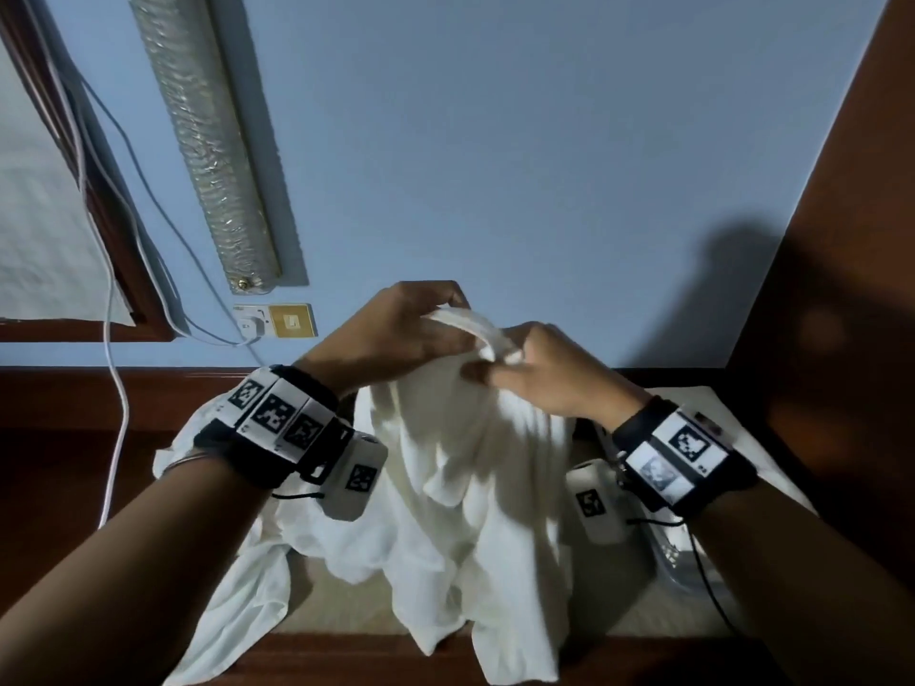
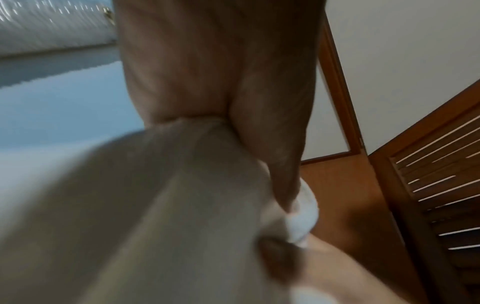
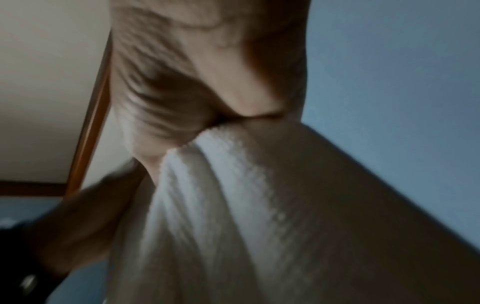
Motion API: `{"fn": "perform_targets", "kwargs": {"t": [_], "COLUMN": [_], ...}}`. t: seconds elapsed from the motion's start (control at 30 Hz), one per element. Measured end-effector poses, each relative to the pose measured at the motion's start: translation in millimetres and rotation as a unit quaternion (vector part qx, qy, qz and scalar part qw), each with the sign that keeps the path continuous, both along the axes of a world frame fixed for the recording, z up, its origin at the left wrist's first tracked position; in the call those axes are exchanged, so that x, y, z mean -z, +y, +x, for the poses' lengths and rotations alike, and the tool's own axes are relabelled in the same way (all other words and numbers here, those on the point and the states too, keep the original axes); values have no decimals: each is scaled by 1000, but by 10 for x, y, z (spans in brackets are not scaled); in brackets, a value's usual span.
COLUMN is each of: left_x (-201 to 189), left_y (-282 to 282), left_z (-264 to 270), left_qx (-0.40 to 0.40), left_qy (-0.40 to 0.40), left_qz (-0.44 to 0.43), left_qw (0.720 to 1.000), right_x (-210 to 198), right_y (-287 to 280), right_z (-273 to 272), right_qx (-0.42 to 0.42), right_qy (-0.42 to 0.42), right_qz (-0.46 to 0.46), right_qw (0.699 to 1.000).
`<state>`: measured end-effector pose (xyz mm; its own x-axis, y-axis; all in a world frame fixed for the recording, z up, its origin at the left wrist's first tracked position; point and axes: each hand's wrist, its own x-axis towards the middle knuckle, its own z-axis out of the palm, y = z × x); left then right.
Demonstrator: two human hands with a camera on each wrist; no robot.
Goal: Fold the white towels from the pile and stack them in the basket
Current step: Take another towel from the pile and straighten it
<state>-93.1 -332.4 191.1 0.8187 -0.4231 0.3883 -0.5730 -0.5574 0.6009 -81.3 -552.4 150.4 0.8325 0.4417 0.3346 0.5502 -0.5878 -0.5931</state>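
Head view: my left hand (image 1: 396, 334) and right hand (image 1: 539, 373) both pinch one bunched edge of a white towel (image 1: 465, 467), lifted above the pile (image 1: 237, 576) at the worktop's near edge. Risk: trailing cloth drags the pile off.
Left wrist: thumb clamps cloth; a slip is likely if I spread too fast.
Right wrist: fingers (image 3: 166, 115) grip a thick fold, perhaps several layers, so the fold could skew.

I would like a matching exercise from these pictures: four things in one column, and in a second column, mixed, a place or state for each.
Things:
1. white towel
2. left hand
3. silver pipe
4. white cable

Places or states:
A. fixed on the blue wall, upper left in the head view
B. hangs down the left side, below the wall socket
C. lifted at its top edge, the rest drooping onto the pile
D. grips the top edge of the cloth, close to the right hand

Pairs: 1-C, 2-D, 3-A, 4-B
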Motion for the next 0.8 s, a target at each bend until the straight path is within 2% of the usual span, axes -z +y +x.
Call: {"fn": "perform_targets", "kwargs": {"t": [0.13, 0.23, 0.37, 0.5, 0.63, 0.73, 0.8], "left_x": [413, 830, 1081, 1056, 1100, 1147, 1122], "left_y": [285, 626, 1096, 1274, 1525, 1585, 1513], "left_z": [93, 226, 289, 400, 456, 434, 420], "left_qx": [-108, -203, -282, -292, -335, -344, -342], "left_qy": [-25, 23, 78, 104, 104, 113, 116], "left_qz": [128, 106, 87, 41, -32, -134, -214], "left_qw": [986, 973, 952, 950, 936, 922, 908], "right_x": [-167, -254, -200, 38, 386, 624, 726], "right_y": [-309, -598, -1036, -1116, -1189, -1214, -1214], "right_z": [67, 261, 560, 806, 880, 882, 825], "right_qx": [0, 53, 168, 233, 282, 236, 210], "right_qy": [-10, -18, -18, -23, 28, 98, 172], "right_qz": [74, 138, 139, 33, -81, -189, -311], "right_qw": [997, 989, 976, 972, 955, 948, 911]}}
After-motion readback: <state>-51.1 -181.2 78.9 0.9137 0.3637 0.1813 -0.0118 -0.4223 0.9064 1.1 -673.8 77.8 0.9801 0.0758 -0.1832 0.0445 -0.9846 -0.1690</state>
